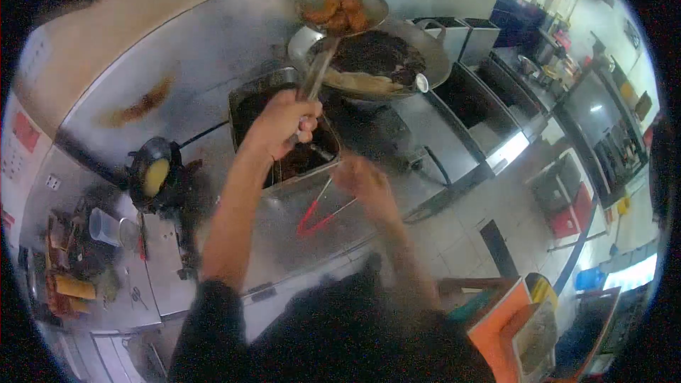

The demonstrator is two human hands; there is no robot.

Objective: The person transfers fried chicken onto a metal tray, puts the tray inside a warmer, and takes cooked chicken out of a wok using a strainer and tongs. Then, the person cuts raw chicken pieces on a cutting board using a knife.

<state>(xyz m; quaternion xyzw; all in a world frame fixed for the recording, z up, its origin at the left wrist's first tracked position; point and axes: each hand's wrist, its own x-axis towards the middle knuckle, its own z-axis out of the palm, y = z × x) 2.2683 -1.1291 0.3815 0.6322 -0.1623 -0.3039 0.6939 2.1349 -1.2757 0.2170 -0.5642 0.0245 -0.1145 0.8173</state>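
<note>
My left hand (287,126) is closed around the long handle of a skimmer (317,71). In its round bowl lie several browned fried pieces (342,13), raised over the back left of a large wok (441,64) of dark liquid. Beneath my left hand is a rectangular metal tray (284,186) with dark contents. My right hand (365,181) is by the tray's right corner, smeared by motion, so its fingers cannot be made out. Just below it, red-handled tongs (310,221) lie against the tray's front, their tips partly hidden.
At the left sits a small black pan (154,170) with yellowish liquid. A clear plastic jug (104,227) and scissors (137,298) are on the left counter. Open fryer wells (464,96) stand right of the wok. An orange panel (500,333) juts in at the lower right.
</note>
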